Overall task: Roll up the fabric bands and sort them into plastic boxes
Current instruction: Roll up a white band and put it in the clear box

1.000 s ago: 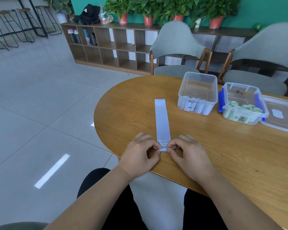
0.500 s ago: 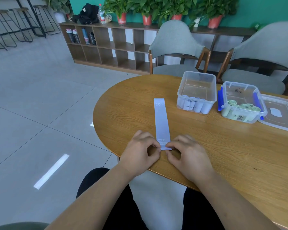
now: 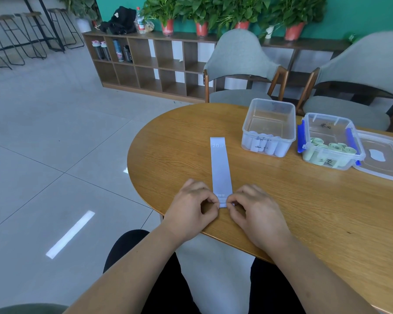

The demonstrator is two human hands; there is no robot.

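A pale lilac fabric band (image 3: pixel 220 165) lies flat on the round wooden table (image 3: pixel 304 211), stretching away from me. My left hand (image 3: pixel 191 209) pinches its near end from the left and my right hand (image 3: pixel 256 211) pinches it from the right; a small fold or roll shows at that end. Farther back, a clear plastic box (image 3: pixel 269 126) holds several rolled lilac bands. Right of it stands a clear box with blue clips (image 3: pixel 331 141) holding several rolled green bands.
A clear lid (image 3: pixel 386 157) lies at the table's right edge beside the green-band box. Two grey chairs (image 3: pixel 241 71) stand behind the table, with a wooden shelf and potted plants beyond. The table edge runs just under my wrists.
Both hands stay at the band's near end; the fingertips have nudged slightly as the end curls over. The band itself has hardly shifted.
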